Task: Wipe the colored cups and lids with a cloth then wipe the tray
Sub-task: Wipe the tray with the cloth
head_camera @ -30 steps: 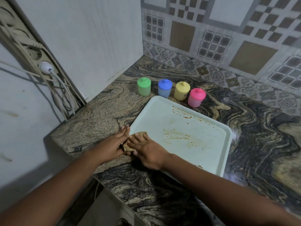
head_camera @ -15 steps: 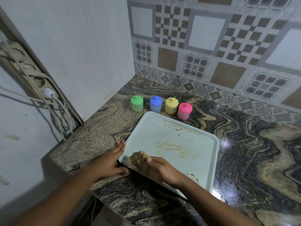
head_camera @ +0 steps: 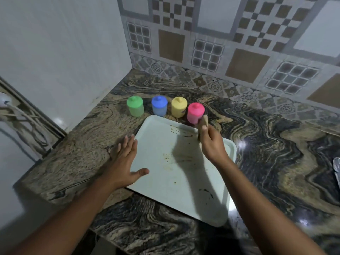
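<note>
Fingers (head_camera: 203, 133) of right hand (head_camera: 211, 144) clamped on cloth (head_camera: 204, 120) by pink cup (head_camera: 195, 112).
Left hand (head_camera: 123, 159) flat at tray (head_camera: 184, 184) edge, fingers apart.

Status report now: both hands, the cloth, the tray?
Left hand open, at tray left edge. Right hand grips cloth, close to pink cup. Tray shows brown stains. Nothing in the way.
</note>
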A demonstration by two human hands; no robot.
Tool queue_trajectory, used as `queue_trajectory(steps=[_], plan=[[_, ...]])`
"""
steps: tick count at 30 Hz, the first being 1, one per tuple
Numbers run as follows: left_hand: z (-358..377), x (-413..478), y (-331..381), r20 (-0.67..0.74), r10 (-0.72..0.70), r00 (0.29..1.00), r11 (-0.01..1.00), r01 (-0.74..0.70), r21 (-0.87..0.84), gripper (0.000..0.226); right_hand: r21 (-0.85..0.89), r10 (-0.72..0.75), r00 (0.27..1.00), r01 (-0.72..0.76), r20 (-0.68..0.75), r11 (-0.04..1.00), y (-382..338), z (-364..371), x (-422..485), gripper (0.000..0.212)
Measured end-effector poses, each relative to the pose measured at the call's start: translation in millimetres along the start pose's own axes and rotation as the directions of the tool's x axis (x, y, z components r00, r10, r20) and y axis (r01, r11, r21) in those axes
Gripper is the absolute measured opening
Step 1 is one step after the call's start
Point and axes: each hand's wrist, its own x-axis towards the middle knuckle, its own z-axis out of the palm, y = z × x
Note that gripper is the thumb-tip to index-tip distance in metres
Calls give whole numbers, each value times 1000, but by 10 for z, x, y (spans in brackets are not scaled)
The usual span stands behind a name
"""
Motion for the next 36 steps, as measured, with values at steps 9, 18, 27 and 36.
queue_trajectory(steps=[9,18,27,36], plan=[[133,59,-162,-7,47,999,998,-46,38,116,-609,-78,845,443,530,658,253,646,438,75],[189,79,-165,-34,57,998,992,-53,113,110,-511,-169,827,477,535,715,462,651,365,67],[282,94,-212,-88,52,995,998,-48,41,88,-362,-162,783,447,600,818,452,611,-4,56],[275,126,-187,-125,11,992,1000,-13,-11,71,-227,-170,671,461,721,858,302,604,-874,48]])
